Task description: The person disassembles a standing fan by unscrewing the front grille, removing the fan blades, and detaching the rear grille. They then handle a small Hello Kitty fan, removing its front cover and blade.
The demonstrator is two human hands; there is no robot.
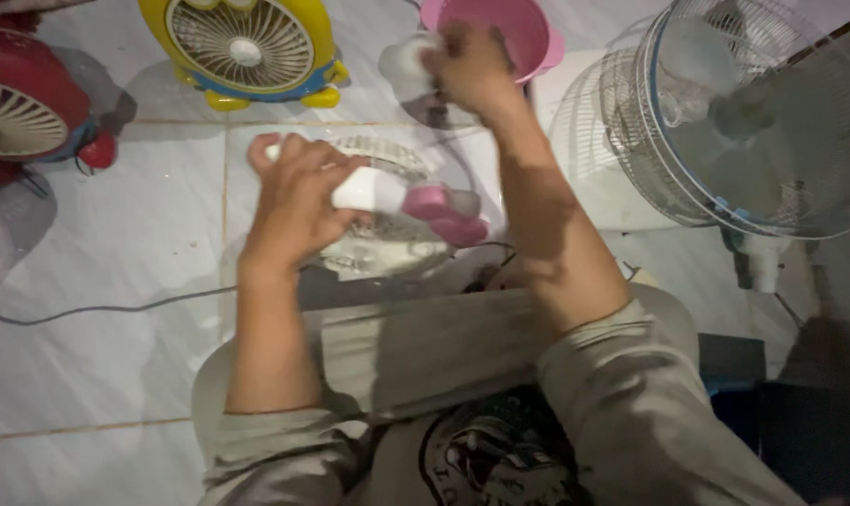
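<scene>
item: left hand [294, 201], at centre-left of the view. fingers curled tight around the white body of a small handheld fan [387, 197]; the fan's pink part juts toward 3 o'clock from the fist, ending near a pink lump at about [458, 230]. the held piece lies roughly level, above a small white fan grille [387, 245] that rests on the floor.

item: right hand [472, 66], at 12 o'clock. closed into a fist on a white blurred object [404, 64]; what kind of thing it is cannot be told from the motion blur. the fist sits just in front of a pink bowl-shaped tub [528, 33].

item: yellow toy-shaped fan [247, 47] with blue base and yellow feet, at 11 o'clock, well apart from both hands.

item: red fan [22, 103] with a pale grille and a red knob, at 9 to 10 o'clock, cut by the frame edge.

item: large pedestal fan head [762, 112] with wire guard and translucent blades, at 2 o'clock, tilted; a second loose wire guard [584, 131] lies just beside it.

item: grey cord [97, 309] running across the white tiled floor [125, 225] at 8 o'clock.

item: flat grey board [425, 347] across the lap at 6 o'clock, beneath the forearms.
</scene>
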